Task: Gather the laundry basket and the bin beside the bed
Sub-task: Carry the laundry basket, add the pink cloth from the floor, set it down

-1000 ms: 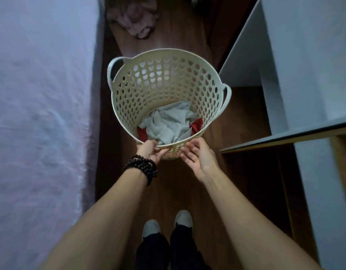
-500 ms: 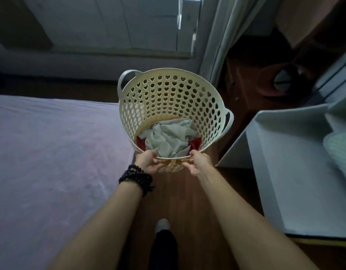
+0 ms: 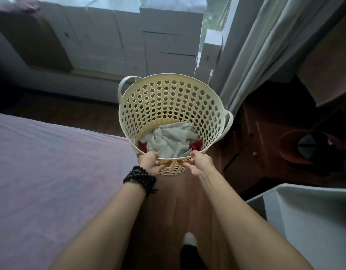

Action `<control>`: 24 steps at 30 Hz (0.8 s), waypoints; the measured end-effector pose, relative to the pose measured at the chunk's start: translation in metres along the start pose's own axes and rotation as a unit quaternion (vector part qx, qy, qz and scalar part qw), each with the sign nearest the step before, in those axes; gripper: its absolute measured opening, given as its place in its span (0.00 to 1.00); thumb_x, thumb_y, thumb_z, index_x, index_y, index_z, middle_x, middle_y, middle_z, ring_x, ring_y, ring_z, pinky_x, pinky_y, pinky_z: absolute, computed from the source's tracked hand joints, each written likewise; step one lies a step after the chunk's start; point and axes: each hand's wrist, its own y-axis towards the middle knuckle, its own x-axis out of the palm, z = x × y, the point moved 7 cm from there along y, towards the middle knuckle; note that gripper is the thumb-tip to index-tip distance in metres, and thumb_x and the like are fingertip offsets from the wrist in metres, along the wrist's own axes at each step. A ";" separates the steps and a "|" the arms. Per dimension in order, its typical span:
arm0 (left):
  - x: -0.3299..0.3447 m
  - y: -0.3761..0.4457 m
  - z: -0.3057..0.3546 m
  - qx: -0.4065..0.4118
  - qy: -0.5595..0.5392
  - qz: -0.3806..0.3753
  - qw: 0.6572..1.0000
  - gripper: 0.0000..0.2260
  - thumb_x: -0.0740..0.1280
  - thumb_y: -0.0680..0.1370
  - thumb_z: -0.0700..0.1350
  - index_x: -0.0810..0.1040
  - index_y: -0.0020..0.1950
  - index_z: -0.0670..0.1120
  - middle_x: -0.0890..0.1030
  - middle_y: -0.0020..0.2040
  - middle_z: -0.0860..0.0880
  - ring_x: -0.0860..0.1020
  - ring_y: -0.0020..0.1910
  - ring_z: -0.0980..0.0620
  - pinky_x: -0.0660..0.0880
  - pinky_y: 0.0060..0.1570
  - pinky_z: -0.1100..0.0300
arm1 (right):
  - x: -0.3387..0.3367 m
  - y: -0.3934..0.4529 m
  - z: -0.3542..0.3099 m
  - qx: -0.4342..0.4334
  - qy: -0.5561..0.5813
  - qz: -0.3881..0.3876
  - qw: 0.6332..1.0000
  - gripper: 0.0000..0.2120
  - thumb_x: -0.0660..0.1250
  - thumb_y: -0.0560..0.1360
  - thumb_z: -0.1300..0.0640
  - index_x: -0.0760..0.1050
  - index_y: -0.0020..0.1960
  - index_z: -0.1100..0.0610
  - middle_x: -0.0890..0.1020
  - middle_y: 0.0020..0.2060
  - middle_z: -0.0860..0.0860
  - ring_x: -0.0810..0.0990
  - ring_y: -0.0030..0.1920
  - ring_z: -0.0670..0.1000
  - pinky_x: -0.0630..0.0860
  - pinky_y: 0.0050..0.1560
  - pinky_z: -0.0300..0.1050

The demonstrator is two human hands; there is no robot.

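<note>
A cream laundry basket (image 3: 168, 102) with heart-shaped holes hangs in front of me, tilted so its mouth faces me. Grey cloth (image 3: 168, 141) and something red lie at its bottom. My left hand (image 3: 149, 162), with a dark bead bracelet on the wrist, grips the near rim. My right hand (image 3: 199, 162) grips the same rim a little to the right. A dark red round bin (image 3: 293, 151) with a grey swing lid stands on the wooden floor at the right. The bed (image 3: 51, 172) with its pale purple sheet fills the left.
White boxes (image 3: 148, 36) are stacked against the window at the back. A pale curtain (image 3: 265, 45) hangs at the upper right. A white furniture top (image 3: 314, 221) juts in at the lower right. Wooden floor runs between it and the bed.
My right hand has closed on the basket rim. The basket has come up off the floor and my view has swung up toward the window and the red bin.
</note>
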 end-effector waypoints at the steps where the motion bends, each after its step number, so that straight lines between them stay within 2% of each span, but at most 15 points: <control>1: 0.005 0.011 0.009 0.005 -0.003 0.007 1.000 0.19 0.54 0.82 0.30 0.64 0.74 0.33 0.74 0.64 0.31 0.79 0.58 0.33 0.80 0.44 0.43 | 0.008 0.012 -0.007 0.005 0.000 -0.006 1.000 0.15 0.59 0.79 0.73 0.71 0.65 0.68 0.77 0.43 0.62 0.78 0.38 0.55 0.80 0.55 0.69; 3: 0.025 0.040 0.035 0.008 -0.001 0.025 1.000 0.20 0.53 0.82 0.29 0.63 0.75 0.34 0.72 0.68 0.30 0.79 0.60 0.32 0.80 0.40 0.43 | 0.034 0.044 -0.031 0.012 -0.015 -0.019 1.000 0.14 0.59 0.79 0.73 0.71 0.64 0.68 0.79 0.47 0.64 0.81 0.41 0.58 0.81 0.51 0.65; 6: 0.058 0.082 0.079 0.013 -0.003 0.052 0.999 0.22 0.53 0.82 0.29 0.62 0.76 0.36 0.70 0.70 0.30 0.77 0.65 0.32 0.80 0.47 0.42 | 0.074 0.101 -0.073 0.022 -0.044 -0.044 0.998 0.17 0.61 0.80 0.72 0.70 0.68 0.70 0.79 0.60 0.67 0.82 0.53 0.63 0.82 0.47 0.62; 7: 0.071 0.099 0.095 0.016 -0.016 0.056 0.998 0.22 0.53 0.82 0.29 0.63 0.76 0.36 0.70 0.71 0.30 0.76 0.65 0.32 0.80 0.49 0.42 | 0.093 0.122 -0.091 0.026 -0.048 -0.058 0.997 0.17 0.61 0.79 0.72 0.70 0.68 0.70 0.79 0.61 0.67 0.81 0.55 0.64 0.82 0.48 0.61; 9: 0.086 0.126 0.123 0.026 -0.038 0.070 0.997 0.21 0.52 0.82 0.28 0.63 0.75 0.34 0.70 0.70 0.29 0.76 0.66 0.32 0.79 0.53 0.41 | 0.128 0.155 -0.118 0.025 -0.063 -0.078 0.995 0.16 0.60 0.79 0.73 0.71 0.66 0.70 0.78 0.58 0.67 0.80 0.54 0.64 0.82 0.50 0.62; 13: 0.104 0.159 0.174 0.046 -0.080 0.087 0.992 0.21 0.50 0.81 0.27 0.60 0.75 0.32 0.73 0.68 0.28 0.76 0.66 0.33 0.73 0.65 0.37 | 0.194 0.194 -0.152 0.037 -0.095 -0.114 0.988 0.12 0.59 0.80 0.72 0.71 0.62 0.65 0.79 0.52 0.64 0.81 0.45 0.60 0.81 0.53 0.64; 16: 0.111 0.197 0.220 0.062 -0.099 0.115 0.986 0.22 0.51 0.81 0.27 0.59 0.76 0.31 0.73 0.65 0.30 0.77 0.63 0.34 0.73 0.65 0.37 | 0.243 0.227 -0.172 0.037 -0.103 -0.124 0.986 0.14 0.59 0.80 0.72 0.71 0.64 0.66 0.78 0.56 0.65 0.81 0.48 0.61 0.81 0.57 0.65; 18: 0.113 0.224 0.246 0.062 -0.103 0.127 0.985 0.22 0.51 0.81 0.26 0.60 0.76 0.31 0.73 0.65 0.31 0.77 0.63 0.35 0.73 0.65 0.37 | 0.275 0.252 -0.180 0.039 -0.113 -0.133 0.984 0.09 0.59 0.79 0.72 0.73 0.58 0.66 0.77 0.55 0.65 0.81 0.47 0.61 0.80 0.58 0.65; 20: 0.110 0.259 0.271 0.056 -0.110 0.141 0.982 0.22 0.53 0.80 0.26 0.61 0.75 0.30 0.73 0.61 0.31 0.77 0.62 0.34 0.73 0.64 0.36 | 0.309 0.284 -0.182 0.051 -0.127 -0.141 0.981 0.09 0.58 0.79 0.73 0.73 0.53 0.64 0.77 0.54 0.65 0.81 0.47 0.60 0.80 0.57 0.63; 24: 0.104 0.332 0.308 0.043 -0.134 0.175 0.974 0.19 0.53 0.80 0.25 0.64 0.71 0.32 0.70 0.67 0.29 0.73 0.68 0.32 0.72 0.65 0.34 | 0.367 0.349 -0.180 0.062 -0.143 -0.138 0.978 0.11 0.57 0.80 0.72 0.73 0.58 0.63 0.76 0.56 0.65 0.80 0.51 0.61 0.80 0.54 0.61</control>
